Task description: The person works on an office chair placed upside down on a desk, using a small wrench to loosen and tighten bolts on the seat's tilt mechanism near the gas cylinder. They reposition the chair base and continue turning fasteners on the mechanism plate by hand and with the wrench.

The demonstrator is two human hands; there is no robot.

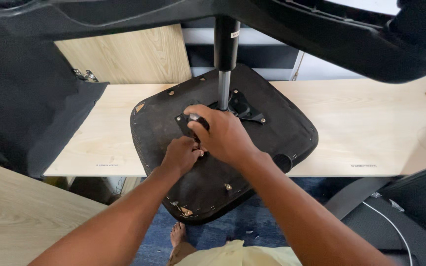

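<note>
A: Where does the seat sit?

B: Upside down on the pale board, its near edge hanging over the gap above the blue floor. The black plate is on its underside, with the post rising from it to the chair base overhead.

A: And the hands?

B: The right hand is closed around a short dark-handled tool, tip down by the near left corner of the plate. The left hand sits just below it, fingers pinched together at the same spot. What they pinch is hidden, so I cannot tell if it is a screw or just the tool tip.

A: How would you do this well?

B: I think the tool should stand square to the seat, not leaning, so the tip stays in the head. The left fingers are best used to steady the tip low down, clear of the plate edge.

A: Any risk?

B: The overhang. Pressing hard on the near half could tip the seat off the board, and a bare foot is right under it. Push straight down, close to the post.

A: The staples along the rim?

B: Sharp-looking; keep the wrists off them.
</note>
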